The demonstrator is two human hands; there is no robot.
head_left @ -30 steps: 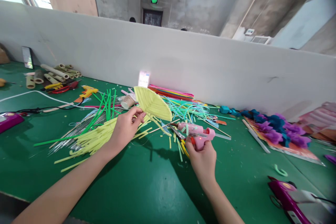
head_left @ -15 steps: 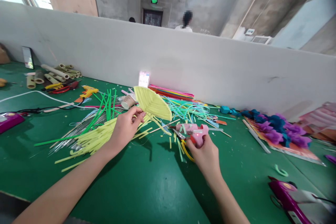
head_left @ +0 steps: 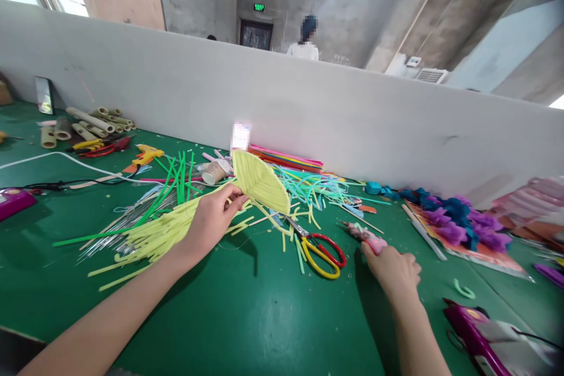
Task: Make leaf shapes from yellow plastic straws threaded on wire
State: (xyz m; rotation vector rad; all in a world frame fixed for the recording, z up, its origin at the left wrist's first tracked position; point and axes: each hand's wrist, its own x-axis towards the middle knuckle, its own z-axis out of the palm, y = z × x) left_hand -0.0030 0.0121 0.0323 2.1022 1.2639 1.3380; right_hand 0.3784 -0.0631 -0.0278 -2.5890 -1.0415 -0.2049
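Head view: left hand (head_left: 211, 220) pinches the yellow woven leaf (head_left: 259, 181) by its near edge, held above the straw pile (head_left: 154, 235). Scissors (head_left: 319, 247) lie flat on the green table (head_left: 264, 305) between the hands. Right hand (head_left: 392, 270) is closed on the pink glue gun (head_left: 365, 236), probably at the handle, which is mostly hidden.
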